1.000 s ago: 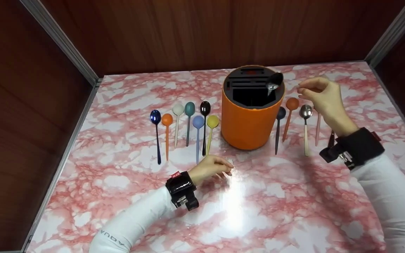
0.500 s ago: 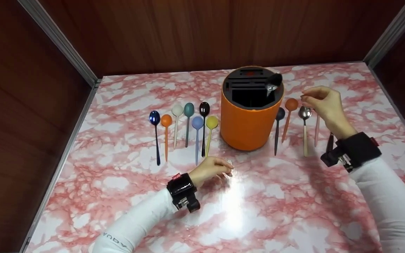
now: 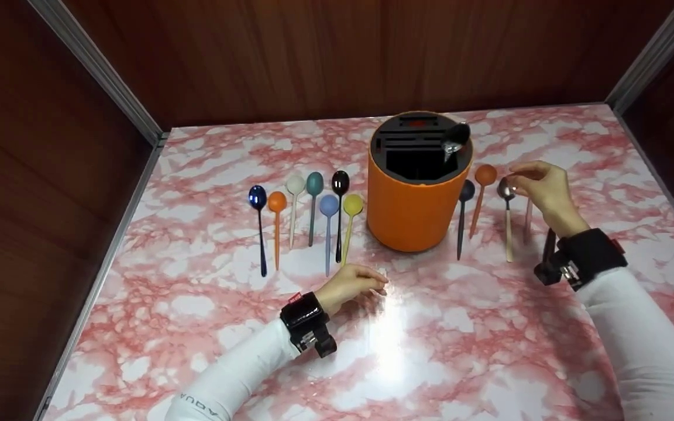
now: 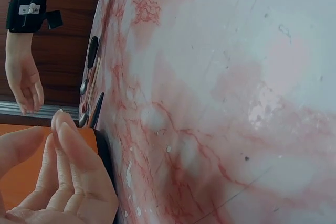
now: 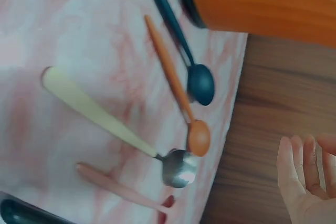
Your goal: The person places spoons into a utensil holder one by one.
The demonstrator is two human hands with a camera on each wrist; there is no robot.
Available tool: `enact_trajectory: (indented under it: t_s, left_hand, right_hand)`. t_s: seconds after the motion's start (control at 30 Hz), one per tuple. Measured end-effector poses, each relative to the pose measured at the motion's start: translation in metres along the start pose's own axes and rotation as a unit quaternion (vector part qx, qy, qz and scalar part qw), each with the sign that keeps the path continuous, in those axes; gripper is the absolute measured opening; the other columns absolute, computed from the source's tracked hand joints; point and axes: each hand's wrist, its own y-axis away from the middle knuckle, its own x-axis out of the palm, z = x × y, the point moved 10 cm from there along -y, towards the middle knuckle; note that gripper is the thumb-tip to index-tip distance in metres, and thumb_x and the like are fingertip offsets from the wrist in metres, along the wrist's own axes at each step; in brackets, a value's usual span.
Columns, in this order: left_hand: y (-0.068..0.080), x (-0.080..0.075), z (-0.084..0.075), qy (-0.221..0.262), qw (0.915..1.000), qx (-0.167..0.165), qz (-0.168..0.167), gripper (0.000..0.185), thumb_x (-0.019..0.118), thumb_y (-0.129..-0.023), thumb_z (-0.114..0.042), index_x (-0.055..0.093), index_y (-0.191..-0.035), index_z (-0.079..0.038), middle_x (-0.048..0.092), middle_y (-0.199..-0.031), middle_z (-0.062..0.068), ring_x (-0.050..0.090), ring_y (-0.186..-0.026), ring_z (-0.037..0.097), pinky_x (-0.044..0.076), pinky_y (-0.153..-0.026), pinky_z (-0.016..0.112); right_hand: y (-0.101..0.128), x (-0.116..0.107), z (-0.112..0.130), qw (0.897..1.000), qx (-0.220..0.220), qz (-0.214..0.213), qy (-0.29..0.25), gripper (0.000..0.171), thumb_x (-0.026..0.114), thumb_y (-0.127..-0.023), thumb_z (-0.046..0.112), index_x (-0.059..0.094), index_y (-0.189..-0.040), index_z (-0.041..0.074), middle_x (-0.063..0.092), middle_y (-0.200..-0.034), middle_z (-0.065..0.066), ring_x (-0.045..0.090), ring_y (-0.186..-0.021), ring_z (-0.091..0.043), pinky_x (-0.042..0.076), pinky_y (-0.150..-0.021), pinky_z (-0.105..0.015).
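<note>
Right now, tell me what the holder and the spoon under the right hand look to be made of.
Holder: probably plastic, matte orange wall with a black slotted top. Spoon: shiny bowl that mirrors light, likely metal; its cream handle looks like plastic or ceramic, hard to tell.

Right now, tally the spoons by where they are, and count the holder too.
Spoons left of holder: 7
Spoons right of holder: 5
Spoon in holder: 1
Orange holder: 1
Total: 14
</note>
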Motion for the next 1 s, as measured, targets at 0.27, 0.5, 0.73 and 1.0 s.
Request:
enact_trajectory:
  t_s: [0.27,0.5,0.73,1.0]
  left_hand:
    - [-0.002,0.003,0.001,0.013,0.9999,0.004,0.004,0.028,0.054,-0.086,-0.001,0.060,-0.110,0.013,0.066,-0.099,0.027,0.058,-0.059,0.006,0.052,-0.052,0.018]
    - [-0.004,0.005,0.005,0.031,0.9995,-0.005,-0.001,0.027,0.056,-0.087,-0.004,0.061,-0.109,0.011,0.068,-0.094,0.024,0.056,-0.053,0.006,0.045,-0.044,0.016]
    - [-0.007,0.009,0.008,0.040,0.9992,-0.007,0.004,0.028,0.057,-0.086,-0.005,0.061,-0.110,0.011,0.069,-0.088,0.020,0.056,-0.052,0.006,0.047,-0.044,0.017]
    - [-0.005,0.013,0.011,0.064,0.9977,-0.024,0.005,0.029,0.057,-0.085,-0.005,0.061,-0.110,0.010,0.068,-0.076,0.006,0.055,-0.051,0.006,0.046,-0.045,0.018]
  right_hand:
    - [-0.001,-0.005,-0.023,1.000,0.022,0.003,0.003,0.026,0.057,-0.086,-0.002,0.066,-0.077,0.021,0.066,-0.071,0.011,0.063,-0.065,0.002,0.055,-0.064,-0.011]
    - [-0.002,-0.007,-0.037,0.999,0.028,0.004,0.043,0.028,0.056,-0.087,-0.001,0.064,-0.079,0.024,0.062,-0.073,0.017,0.061,-0.068,0.004,0.054,-0.065,-0.009]
    - [-0.001,-0.010,-0.050,0.997,0.017,-0.002,0.070,0.027,0.057,-0.086,-0.002,0.064,-0.082,0.024,0.061,-0.072,0.020,0.058,-0.069,0.006,0.052,-0.065,-0.007]
    - [-0.006,-0.018,-0.065,0.986,0.022,-0.035,0.159,0.014,0.057,-0.085,0.000,0.060,-0.098,-0.005,0.054,-0.068,0.026,0.053,-0.067,0.010,0.051,-0.062,-0.007]
